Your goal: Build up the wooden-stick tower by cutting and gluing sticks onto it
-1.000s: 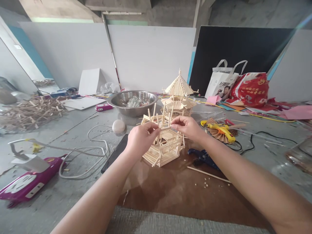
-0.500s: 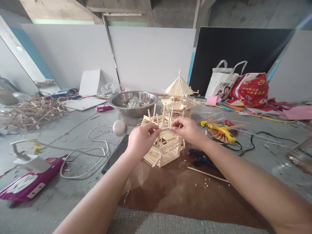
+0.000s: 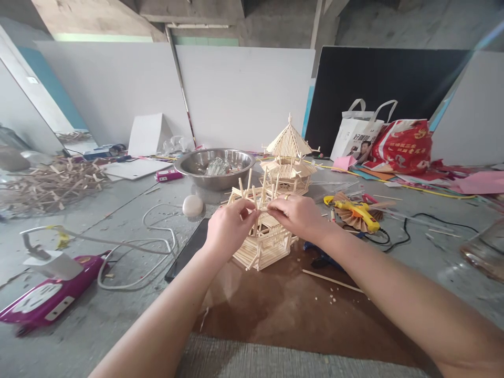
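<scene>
A six-sided model of pale wooden sticks (image 3: 262, 253) stands before me, with railings around its floor and several upright posts. My left hand (image 3: 231, 224) is closed in a pinch at its upper part, beside the posts. Opposite it, my right hand (image 3: 297, 214) pinches too, its fingertips almost meeting the left ones. Between them is a short wooden stick, mostly hidden by the fingers. Directly behind rises a finished-looking stick pagoda (image 3: 289, 143) with a pointed roof; my hands are apart from it.
A brown mat (image 3: 268, 315) lies under the model, with a loose stick (image 3: 333, 281) and crumbs. Right are blue-handled pliers (image 3: 323, 256), partly hidden, and a yellow glue gun (image 3: 360, 212). A steel basin (image 3: 214, 181), phone (image 3: 187, 252), white cable (image 3: 137, 242) and purple power strip (image 3: 74, 278) lie left.
My right hand has slid left along the short stick, closer to my left fingertips, covering most of it. My left hand has stayed nearly still.
</scene>
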A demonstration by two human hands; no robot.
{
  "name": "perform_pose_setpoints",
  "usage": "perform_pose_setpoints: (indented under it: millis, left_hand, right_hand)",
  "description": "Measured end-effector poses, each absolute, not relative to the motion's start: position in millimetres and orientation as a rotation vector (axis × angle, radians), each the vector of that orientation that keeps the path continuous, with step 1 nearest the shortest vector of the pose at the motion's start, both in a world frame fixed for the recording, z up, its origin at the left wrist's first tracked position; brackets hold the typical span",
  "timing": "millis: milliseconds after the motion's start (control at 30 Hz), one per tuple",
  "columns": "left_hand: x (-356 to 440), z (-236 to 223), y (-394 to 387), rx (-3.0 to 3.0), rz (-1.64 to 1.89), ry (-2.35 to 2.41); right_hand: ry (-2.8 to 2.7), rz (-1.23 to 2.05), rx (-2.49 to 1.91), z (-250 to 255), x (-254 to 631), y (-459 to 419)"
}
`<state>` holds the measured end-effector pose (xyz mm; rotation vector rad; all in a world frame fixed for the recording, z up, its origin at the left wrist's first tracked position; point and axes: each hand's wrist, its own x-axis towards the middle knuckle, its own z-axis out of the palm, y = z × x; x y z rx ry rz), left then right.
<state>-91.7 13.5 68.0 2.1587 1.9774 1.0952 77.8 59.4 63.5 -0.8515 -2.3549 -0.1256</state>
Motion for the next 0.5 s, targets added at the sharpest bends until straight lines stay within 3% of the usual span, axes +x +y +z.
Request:
perform_pose_setpoints:
  millis: [200, 367, 500]
  left_hand:
    - [-93.5, 65.4, 6.9, 2.385, 1.364, 1.864]
    - [-91.6, 66.9, -1.2, 2.726, 1.346, 1.527]
    - [-92.1, 66.1, -3.2, 2.812, 1.29, 1.543]
  right_hand:
    - [-2.359, -0.205, -0.821, 74.0, 82.6, 51.0]
    - [-2.42, -0.219, -0.755, 82.7, 81.9, 31.5]
    - [-2.374, -0.124, -0.782, 80.4, 88.6, 28.2]
